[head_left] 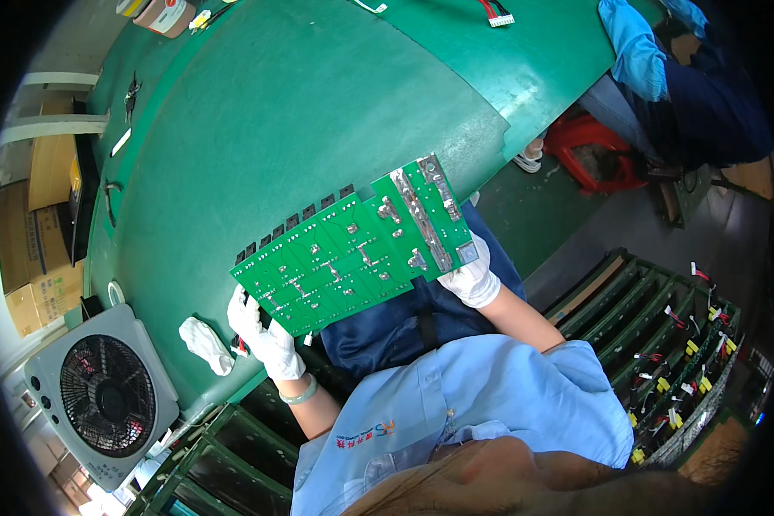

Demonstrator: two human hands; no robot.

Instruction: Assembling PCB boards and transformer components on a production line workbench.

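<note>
A green circuit board (340, 262) is held tilted in two white-gloved hands at the center of the frame.
The left grip (271, 342) is closed on the board's lower-left corner, and the right grip (473, 277) holds its lower-right edge, with some fingers hidden behind it. The board's soldered face is toward the camera, with broad silvery strips at its right end and a row of black components (292, 222) along its upper-left edge. Behind it, the green tabletop (318, 103) spreads across the upper frame. A crumpled white cloth item (205, 346) lies left of the left grip, near a gray fan (107, 396) at lower left. A wired white connector (500, 21) lies at the top; a red stool (589, 159) stands at upper right, and a green rack (636, 301) at lower right.
</note>
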